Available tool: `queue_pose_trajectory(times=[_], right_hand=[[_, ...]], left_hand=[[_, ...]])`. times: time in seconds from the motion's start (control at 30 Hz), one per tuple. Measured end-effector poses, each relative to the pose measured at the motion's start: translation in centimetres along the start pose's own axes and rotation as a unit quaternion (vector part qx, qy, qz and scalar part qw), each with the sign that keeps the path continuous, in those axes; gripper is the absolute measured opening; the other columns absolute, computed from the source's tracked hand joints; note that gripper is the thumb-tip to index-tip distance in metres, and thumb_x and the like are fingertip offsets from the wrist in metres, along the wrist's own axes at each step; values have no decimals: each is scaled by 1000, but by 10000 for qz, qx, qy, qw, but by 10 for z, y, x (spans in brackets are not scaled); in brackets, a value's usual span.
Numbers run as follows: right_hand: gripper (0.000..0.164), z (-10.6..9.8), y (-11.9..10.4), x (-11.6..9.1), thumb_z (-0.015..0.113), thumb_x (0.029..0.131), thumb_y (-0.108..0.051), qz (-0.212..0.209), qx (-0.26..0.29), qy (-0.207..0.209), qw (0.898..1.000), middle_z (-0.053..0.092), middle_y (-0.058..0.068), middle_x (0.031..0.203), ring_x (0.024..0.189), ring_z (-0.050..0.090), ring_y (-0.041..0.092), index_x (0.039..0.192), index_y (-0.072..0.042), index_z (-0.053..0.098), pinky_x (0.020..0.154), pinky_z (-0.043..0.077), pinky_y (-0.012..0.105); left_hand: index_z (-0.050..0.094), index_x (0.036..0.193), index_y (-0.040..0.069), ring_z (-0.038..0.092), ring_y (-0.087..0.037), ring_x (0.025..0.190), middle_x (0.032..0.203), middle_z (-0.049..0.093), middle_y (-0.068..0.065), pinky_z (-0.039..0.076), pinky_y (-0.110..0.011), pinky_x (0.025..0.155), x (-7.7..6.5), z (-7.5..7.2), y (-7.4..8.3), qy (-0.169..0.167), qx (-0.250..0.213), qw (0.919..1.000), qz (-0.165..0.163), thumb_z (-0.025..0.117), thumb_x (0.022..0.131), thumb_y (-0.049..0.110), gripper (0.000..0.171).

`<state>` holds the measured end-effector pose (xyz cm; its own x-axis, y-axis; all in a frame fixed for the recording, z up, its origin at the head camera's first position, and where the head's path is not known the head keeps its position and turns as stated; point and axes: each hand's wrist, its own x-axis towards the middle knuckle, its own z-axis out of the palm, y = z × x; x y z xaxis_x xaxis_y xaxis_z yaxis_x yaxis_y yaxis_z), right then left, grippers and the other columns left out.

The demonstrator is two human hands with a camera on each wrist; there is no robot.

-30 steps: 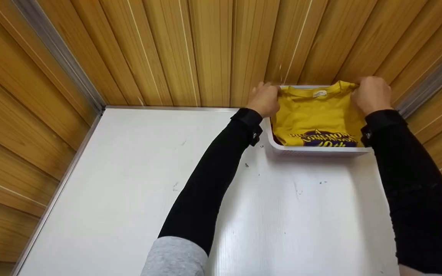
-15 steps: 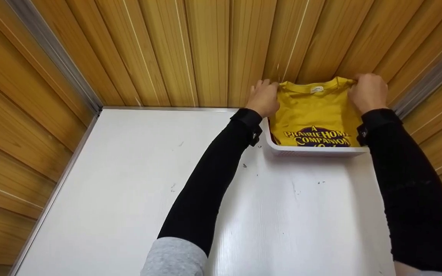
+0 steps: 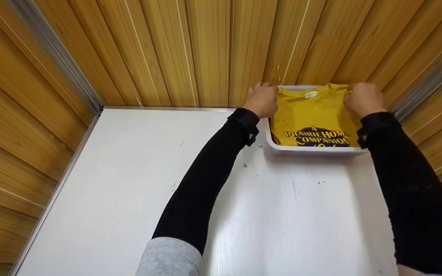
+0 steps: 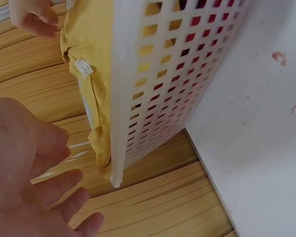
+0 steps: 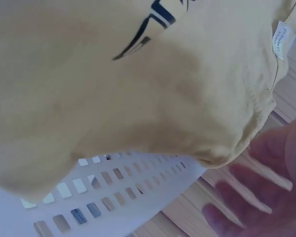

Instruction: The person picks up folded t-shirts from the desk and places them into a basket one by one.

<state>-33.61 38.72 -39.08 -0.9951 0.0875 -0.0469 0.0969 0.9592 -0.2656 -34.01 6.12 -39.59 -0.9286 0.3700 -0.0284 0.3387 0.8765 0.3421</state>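
Observation:
A folded yellow T-shirt [image 3: 309, 115] with dark purple and yellow lettering lies in a white plastic basket [image 3: 317, 149], its collar and white label toward the wall. My left hand [image 3: 261, 100] is at the basket's far left corner; in the left wrist view its fingers [image 4: 64, 190] are spread and stand apart from the shirt. On the far right corner is my right hand [image 3: 364, 99]. Its fingers [image 5: 246, 192] hang loosely beside the shirt's edge in the right wrist view, with no cloth between them. Something red shows through the basket's holes, under the yellow cloth.
The basket stands on a white tabletop [image 3: 129, 172], close to the wood-patterned back wall [image 3: 209, 53]. Side walls of the same pattern rise at left and right, with grey metal strips [image 3: 61, 57] in the corners.
The shirt's collar end rose slightly, then came down into the basket, and its lettering was drawn flatter. My right hand has lowered a little; both hands have let go of the shirt.

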Motion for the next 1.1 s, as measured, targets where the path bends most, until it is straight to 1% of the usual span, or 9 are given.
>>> queue_pose_trajectory(times=[0.1,0.27,0.33,0.47,0.6,0.7,0.87,1.0,1.1], right_hand=[[55,-2,-2,-4,45,112,-21,-16,107,-437,9990,47,43,159,140,47,61,157,10,52,121,37,76],[56,-8,-6,-19,45,115,-29,-275,112,-923,9953,51,42,153,123,50,53,157,8,53,102,46,67],[58,-12,-7,-28,45,116,-33,-406,41,-1148,9925,54,41,151,121,51,52,157,7,54,99,47,64],[61,-19,-3,-46,48,117,-41,-667,-94,-1648,9840,60,40,148,126,58,53,152,8,59,105,50,69],[54,-15,7,-61,55,116,-40,-991,-258,-1953,9754,76,28,117,105,66,40,137,6,73,87,55,53],[46,-6,14,-68,59,115,-39,-1220,-424,-1955,9722,72,10,89,89,61,27,118,-1,83,75,44,40],[44,8,20,-74,59,115,-40,-1538,-505,-1847,9694,60,-1,69,79,56,21,102,-7,87,72,42,37],[44,14,20,-74,58,115,-39,-1552,-415,-2010,9663,52,-4,65,75,53,20,103,-7,86,70,40,37],[44,15,18,-72,58,115,-40,-1549,-452,-2144,9633,50,-5,64,74,52,19,100,-9,85,69,40,36]], left_hand=[[62,158,22,46,-23,153,165,58,0,37,-40,122,-5,-3,0,77,38,9997,244,51,111,16,48],[68,151,18,52,-23,150,157,65,-2,39,-39,125,-22,-4,9,143,22,9962,854,50,114,19,42],[69,151,16,55,-23,149,155,67,-3,41,-36,127,-30,-4,14,43,-32,9937,1118,50,115,19,41],[69,150,12,64,-20,143,151,71,-5,49,-31,123,-47,-1,23,-346,-91,9850,1687,51,114,16,40],[75,138,11,71,-17,123,136,77,-6,56,-28,110,-60,10,29,-702,-33,9714,2268,53,115,18,33],[79,122,10,68,-16,104,118,77,-5,57,-30,100,-67,20,32,-860,97,9639,2517,53,116,25,31],[76,108,11,68,-19,96,104,73,-4,59,-38,97,-72,33,30,-1199,620,9638,2297,46,118,49,50],[74,103,12,71,-23,95,98,70,-5,61,-42,94,-73,37,26,-1521,968,9639,1961,35,114,69,70],[75,102,12,71,-25,98,98,69,-6,60,-44,96,-73,36,25,-1678,961,9626,1900,28,113,74,78]])
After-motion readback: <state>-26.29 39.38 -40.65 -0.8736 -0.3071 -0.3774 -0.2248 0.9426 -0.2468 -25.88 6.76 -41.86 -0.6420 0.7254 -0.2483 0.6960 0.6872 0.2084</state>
